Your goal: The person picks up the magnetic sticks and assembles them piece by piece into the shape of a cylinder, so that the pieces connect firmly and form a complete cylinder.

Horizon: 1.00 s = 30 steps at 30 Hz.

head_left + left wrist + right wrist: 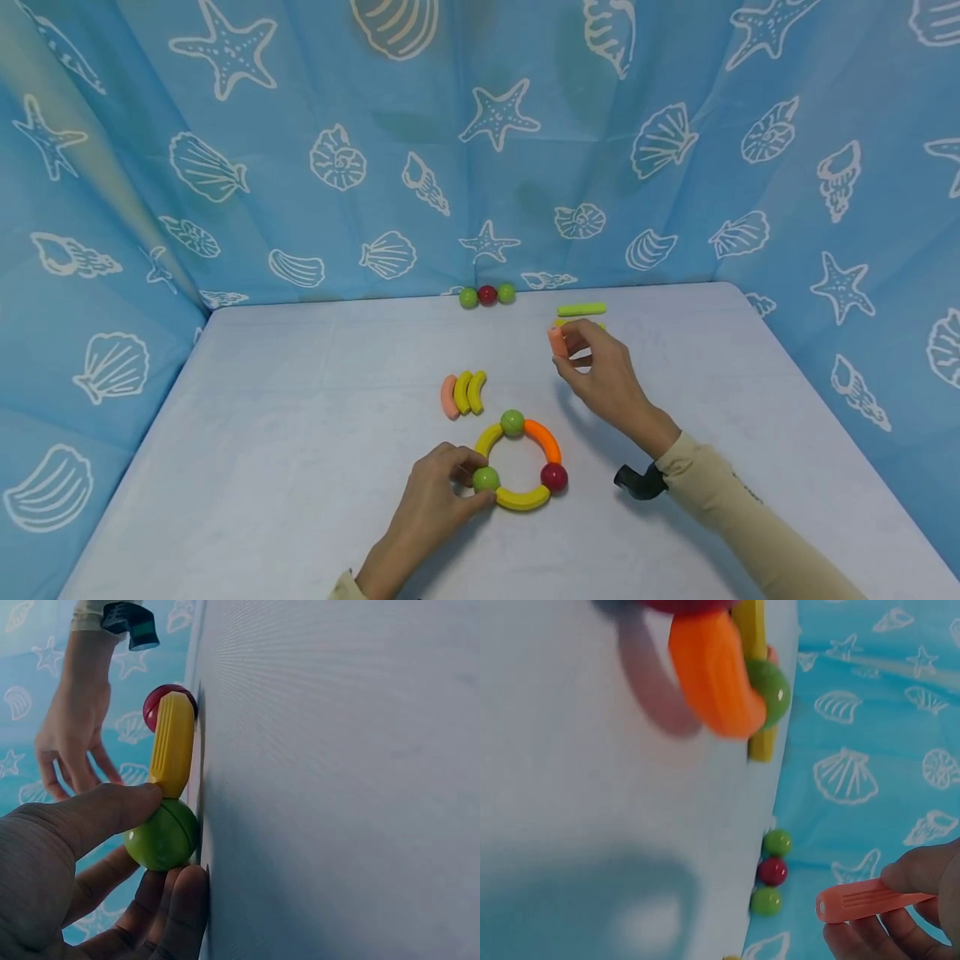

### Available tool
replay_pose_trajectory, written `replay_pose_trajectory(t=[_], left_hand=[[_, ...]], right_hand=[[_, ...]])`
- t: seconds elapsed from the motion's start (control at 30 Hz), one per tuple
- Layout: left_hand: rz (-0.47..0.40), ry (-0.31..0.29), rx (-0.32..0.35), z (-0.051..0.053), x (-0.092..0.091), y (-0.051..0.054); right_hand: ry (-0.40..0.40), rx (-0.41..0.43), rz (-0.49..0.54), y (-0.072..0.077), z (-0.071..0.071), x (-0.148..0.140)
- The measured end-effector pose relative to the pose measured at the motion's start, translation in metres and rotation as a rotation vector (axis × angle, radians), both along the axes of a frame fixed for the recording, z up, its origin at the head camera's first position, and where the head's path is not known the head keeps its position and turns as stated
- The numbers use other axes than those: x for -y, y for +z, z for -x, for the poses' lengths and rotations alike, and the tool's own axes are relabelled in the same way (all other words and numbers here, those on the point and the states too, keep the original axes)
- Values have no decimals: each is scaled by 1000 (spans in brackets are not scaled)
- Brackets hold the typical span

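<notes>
- While your left hand (pixel 432 504) pinches the green ball (pixel 486 480) at the left of the ring (pixel 522 500), use only light pressure; a firm squeeze could drag the ring askew.
- Your right hand (pixel 609 377) grips a salmon stick (pixel 557 342) between thumb and fingers, raised above the worktop (pixel 322 433), off toward its far right corner. One end juts clear of your fingers; steer by that end, as it is probably easier to aim.
- Around the ring, an orange piece (pixel 546 442) sits between the far green ball (pixel 512 422) and the red ball (pixel 554 477). Your left fingers hide how the held ball meets the yellow piece (pixel 489 438) behind it.
- Just beyond the ring lie a salmon curved piece (pixel 449 397) and two yellow curved pieces (pixel 462 392), side by side; swing wide of them.
- Near the middle of the worktop's far edge stands a row of three balls (pixel 487 295); toward the far right corner lie a lime stick (pixel 582 309) and a yellow stick (pixel 561 322), partly behind your right hand.
- Mind the black attachment (pixel 641 485) at your right sleeve (pixel 731 500): carried low, it could knock the red ball.
</notes>
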<state>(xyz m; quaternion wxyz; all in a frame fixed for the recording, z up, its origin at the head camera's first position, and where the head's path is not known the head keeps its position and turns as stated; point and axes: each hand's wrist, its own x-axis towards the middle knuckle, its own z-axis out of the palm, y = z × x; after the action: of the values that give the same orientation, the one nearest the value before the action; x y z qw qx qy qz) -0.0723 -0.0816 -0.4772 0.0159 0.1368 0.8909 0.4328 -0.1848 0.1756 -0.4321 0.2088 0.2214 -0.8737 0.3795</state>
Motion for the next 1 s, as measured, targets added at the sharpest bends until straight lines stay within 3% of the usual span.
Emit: replay_pose_trajectory(t=[0.27, 0.53, 1.0], left_hand=[[-14, 2, -10, 2, -1, -1], [-10, 3, -16, 1, -1, -1], [-9, 6, -24, 0, -1, -2]], right_hand=[[29, 54, 48, 2, -16, 14], [109, 142, 121, 2, -28, 28], [194, 197, 154, -17, -34, 45]])
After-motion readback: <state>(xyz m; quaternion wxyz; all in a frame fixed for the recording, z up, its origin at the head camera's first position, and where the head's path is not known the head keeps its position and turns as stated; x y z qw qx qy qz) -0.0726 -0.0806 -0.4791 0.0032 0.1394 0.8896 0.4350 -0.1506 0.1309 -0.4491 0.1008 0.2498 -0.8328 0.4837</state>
